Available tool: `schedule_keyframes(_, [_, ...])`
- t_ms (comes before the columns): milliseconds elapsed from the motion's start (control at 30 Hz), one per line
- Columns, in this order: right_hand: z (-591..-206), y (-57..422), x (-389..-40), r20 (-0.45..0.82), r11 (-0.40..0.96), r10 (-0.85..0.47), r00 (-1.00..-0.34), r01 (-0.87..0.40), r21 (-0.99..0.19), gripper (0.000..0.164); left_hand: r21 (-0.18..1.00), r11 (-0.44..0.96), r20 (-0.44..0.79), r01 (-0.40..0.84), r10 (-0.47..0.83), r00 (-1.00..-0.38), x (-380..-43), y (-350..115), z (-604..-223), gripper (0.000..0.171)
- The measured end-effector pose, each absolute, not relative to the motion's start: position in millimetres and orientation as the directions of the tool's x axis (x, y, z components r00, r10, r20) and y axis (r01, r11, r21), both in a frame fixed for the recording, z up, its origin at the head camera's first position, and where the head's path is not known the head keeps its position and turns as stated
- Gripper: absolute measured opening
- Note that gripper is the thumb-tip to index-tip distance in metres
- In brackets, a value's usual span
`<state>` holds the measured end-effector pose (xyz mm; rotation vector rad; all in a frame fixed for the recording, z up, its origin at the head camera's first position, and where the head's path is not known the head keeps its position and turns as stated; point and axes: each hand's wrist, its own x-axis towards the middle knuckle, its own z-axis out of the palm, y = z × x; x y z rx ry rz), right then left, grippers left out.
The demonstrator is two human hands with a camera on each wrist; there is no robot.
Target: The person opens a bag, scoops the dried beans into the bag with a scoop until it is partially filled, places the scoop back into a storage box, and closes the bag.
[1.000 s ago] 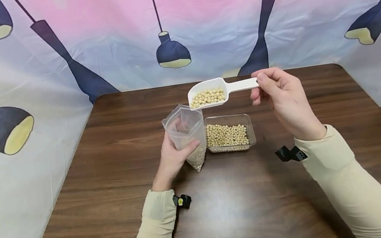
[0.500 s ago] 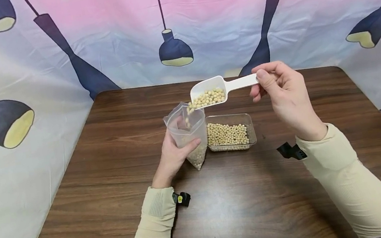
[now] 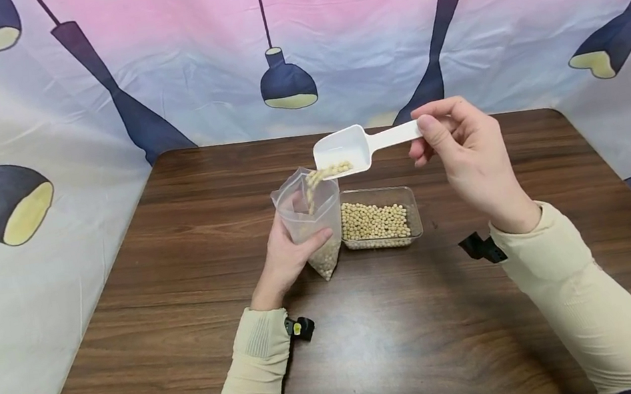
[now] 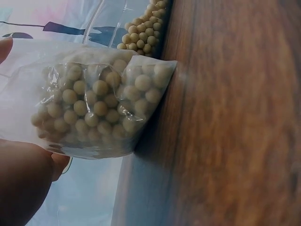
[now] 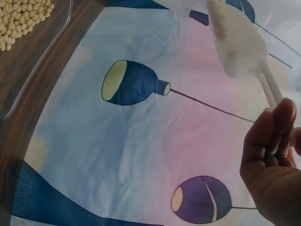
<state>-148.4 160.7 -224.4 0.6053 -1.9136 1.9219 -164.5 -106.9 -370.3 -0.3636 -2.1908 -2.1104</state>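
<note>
My left hand (image 3: 287,261) grips a clear plastic bag (image 3: 328,225) around its side, with the bag's mouth held open upward. Soybeans (image 4: 91,103) fill the bottom of the bag, whose lower corner meets the table in the left wrist view. Between thumb and fingers, my right hand (image 3: 476,157) pinches the handle end of a white scoop (image 3: 353,146). The scoop tilts down to the left over the bag's mouth, and soybeans (image 3: 310,191) fall from its lip into the bag. A small pile is left near that lip. From below, the right wrist view shows the scoop's underside (image 5: 240,44).
A clear rectangular container (image 3: 413,213) of soybeans (image 3: 376,221) stands just right of the bag on the brown wooden table (image 3: 191,349). Behind the table hangs a cloth backdrop (image 3: 204,91) printed with lamps.
The scoop has tipped further to the left, and its load has shrunk from a full heap to a few beans as they pour into the bag. My left hand stays around the bag.
</note>
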Motion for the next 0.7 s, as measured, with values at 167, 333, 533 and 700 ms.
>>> schedule_keyframes(167, [-221.9, 153.8, -141.1, 0.559, 0.072, -0.064, -0.827, -0.563, -0.824, 0.016, 0.976, 0.031, 0.211, 0.216, 0.114, -0.971, -163.8, -106.8, -371.1, 0.080])
schedule_keyframes(333, [-218.7, 151.9, -128.8, 0.642, 0.299, -0.068, -0.764, -0.629, -0.717, 0.017, 0.972, 0.033, 0.227, 0.232, 0.127, -0.966, -163.8, -106.1, -372.0, 0.080])
schedule_keyframes(533, [-232.2, 156.1, -121.4, 0.762, 0.664, -0.168, -0.626, -0.643, -0.381, 0.014, 0.970, -0.002, 0.240, 0.242, 0.136, -0.961, -164.1, -105.8, -374.0, 0.078])
schedule_keyframes(700, [-267.4, 150.5, -125.2, 0.692, 0.789, -0.253, -0.676, -0.558, -0.256, 0.014, 0.968, -0.034, 0.250, 0.248, 0.153, -0.956, -165.5, -105.7, -374.6, 0.076])
